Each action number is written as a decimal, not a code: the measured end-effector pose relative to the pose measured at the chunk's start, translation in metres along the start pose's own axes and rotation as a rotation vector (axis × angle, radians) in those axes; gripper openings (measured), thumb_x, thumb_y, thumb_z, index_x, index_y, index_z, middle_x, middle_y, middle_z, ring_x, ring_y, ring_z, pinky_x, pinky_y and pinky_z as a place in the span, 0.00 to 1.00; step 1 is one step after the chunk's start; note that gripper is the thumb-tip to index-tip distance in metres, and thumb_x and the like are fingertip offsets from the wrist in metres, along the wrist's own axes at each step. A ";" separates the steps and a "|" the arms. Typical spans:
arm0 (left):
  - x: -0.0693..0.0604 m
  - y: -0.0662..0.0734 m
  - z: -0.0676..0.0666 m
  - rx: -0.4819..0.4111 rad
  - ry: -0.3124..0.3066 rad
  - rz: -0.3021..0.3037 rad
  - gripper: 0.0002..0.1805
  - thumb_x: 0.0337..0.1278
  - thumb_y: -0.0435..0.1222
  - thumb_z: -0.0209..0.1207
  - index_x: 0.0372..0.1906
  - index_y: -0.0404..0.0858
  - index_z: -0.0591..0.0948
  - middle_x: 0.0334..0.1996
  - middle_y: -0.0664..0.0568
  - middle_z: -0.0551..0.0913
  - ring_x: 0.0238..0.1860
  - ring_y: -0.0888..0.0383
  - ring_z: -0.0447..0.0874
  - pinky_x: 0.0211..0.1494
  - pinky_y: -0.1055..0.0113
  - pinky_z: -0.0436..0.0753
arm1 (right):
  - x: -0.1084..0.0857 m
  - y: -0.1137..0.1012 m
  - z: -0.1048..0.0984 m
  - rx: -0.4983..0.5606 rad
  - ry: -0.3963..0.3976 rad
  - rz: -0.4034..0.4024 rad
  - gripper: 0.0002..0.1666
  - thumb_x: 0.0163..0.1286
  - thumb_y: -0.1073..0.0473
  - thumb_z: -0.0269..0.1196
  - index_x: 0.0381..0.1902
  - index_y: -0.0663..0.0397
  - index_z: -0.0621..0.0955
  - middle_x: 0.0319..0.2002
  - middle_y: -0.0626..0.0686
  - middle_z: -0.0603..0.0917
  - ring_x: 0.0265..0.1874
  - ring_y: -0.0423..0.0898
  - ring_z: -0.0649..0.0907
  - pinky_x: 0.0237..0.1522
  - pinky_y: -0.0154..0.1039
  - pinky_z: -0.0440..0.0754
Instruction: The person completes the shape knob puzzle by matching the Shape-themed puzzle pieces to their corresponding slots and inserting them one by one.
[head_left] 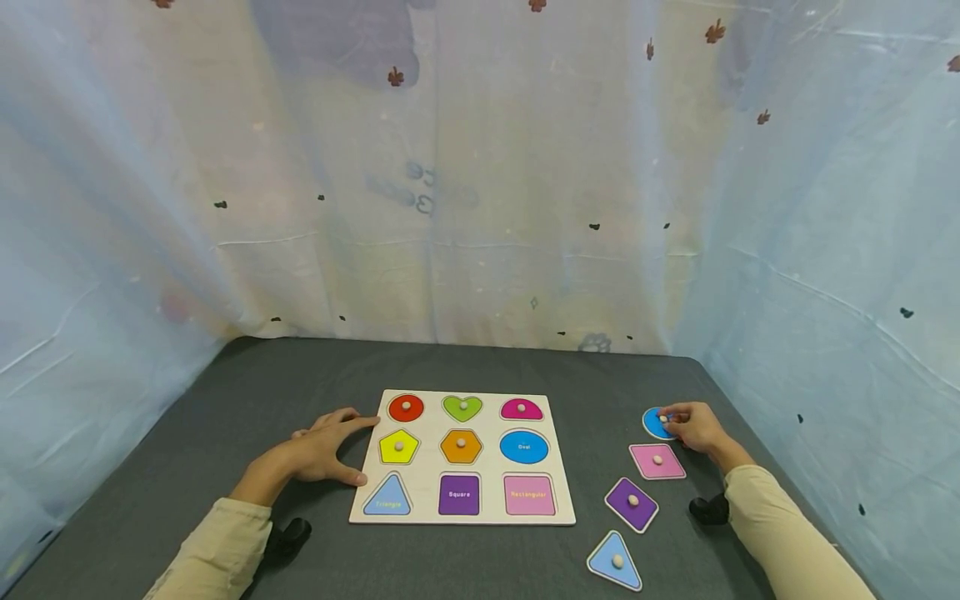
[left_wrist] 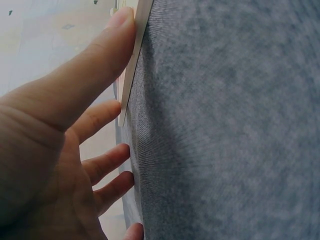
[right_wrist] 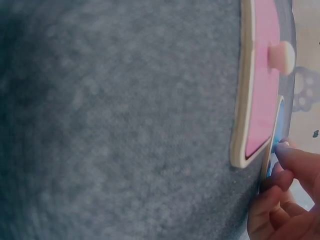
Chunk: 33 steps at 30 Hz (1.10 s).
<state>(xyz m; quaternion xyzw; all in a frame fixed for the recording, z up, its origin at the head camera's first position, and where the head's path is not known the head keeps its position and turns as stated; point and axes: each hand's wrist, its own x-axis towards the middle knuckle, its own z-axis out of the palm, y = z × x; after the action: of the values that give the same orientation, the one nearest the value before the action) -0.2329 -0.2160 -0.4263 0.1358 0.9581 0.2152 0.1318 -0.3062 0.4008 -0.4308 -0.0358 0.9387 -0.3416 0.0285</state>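
Observation:
A wooden knob puzzle board (head_left: 426,479) lies on the grey cloth. My left hand (head_left: 324,450) touches its left edge, thumb low and index finger higher, the other fingers spread apart. On the right, my right hand (head_left: 696,427) pinches the knob of a blue oval puzzle piece (head_left: 652,423), which appears at cloth level. Nearer me lie a pink rectangle piece (head_left: 643,462), a purple square piece (head_left: 632,518) and a light blue triangle piece (head_left: 606,557). The right wrist view shows the pink rectangle piece (right_wrist: 262,85) close up, with fingertips (right_wrist: 287,152) at the oval beyond it.
Knobbed pieces fill the board's upper row, plus the yellow pentagon (head_left: 390,454) and orange hexagon (head_left: 452,454) spots. Labelled recesses show for oval (head_left: 524,458), triangle, square and rectangle. A pale patterned curtain (head_left: 480,283) surrounds the table's back and sides.

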 end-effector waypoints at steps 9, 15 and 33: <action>0.000 -0.001 0.000 0.003 0.000 0.000 0.56 0.41 0.56 0.77 0.77 0.46 0.65 0.74 0.35 0.60 0.71 0.30 0.57 0.58 0.21 0.59 | 0.001 -0.003 -0.003 -0.072 0.040 -0.073 0.13 0.69 0.71 0.61 0.47 0.77 0.82 0.34 0.62 0.81 0.35 0.48 0.75 0.32 0.33 0.73; 0.000 -0.001 0.000 0.004 0.000 0.002 0.56 0.41 0.56 0.77 0.77 0.46 0.65 0.74 0.35 0.60 0.71 0.30 0.57 0.58 0.20 0.59 | -0.001 -0.008 -0.007 -0.088 0.044 -0.079 0.13 0.69 0.70 0.62 0.48 0.77 0.82 0.36 0.63 0.82 0.37 0.50 0.77 0.33 0.35 0.74; 0.001 -0.001 0.000 0.015 0.002 0.003 0.56 0.40 0.56 0.77 0.77 0.47 0.65 0.74 0.35 0.60 0.72 0.29 0.58 0.58 0.22 0.61 | -0.007 -0.023 -0.008 -0.080 0.028 -0.115 0.15 0.74 0.65 0.61 0.50 0.74 0.82 0.42 0.66 0.84 0.44 0.57 0.80 0.39 0.40 0.79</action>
<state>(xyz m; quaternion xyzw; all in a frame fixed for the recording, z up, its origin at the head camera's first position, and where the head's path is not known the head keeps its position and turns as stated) -0.2337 -0.2165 -0.4267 0.1378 0.9596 0.2084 0.1298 -0.2984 0.3886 -0.4094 -0.0859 0.9483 -0.3056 -0.0056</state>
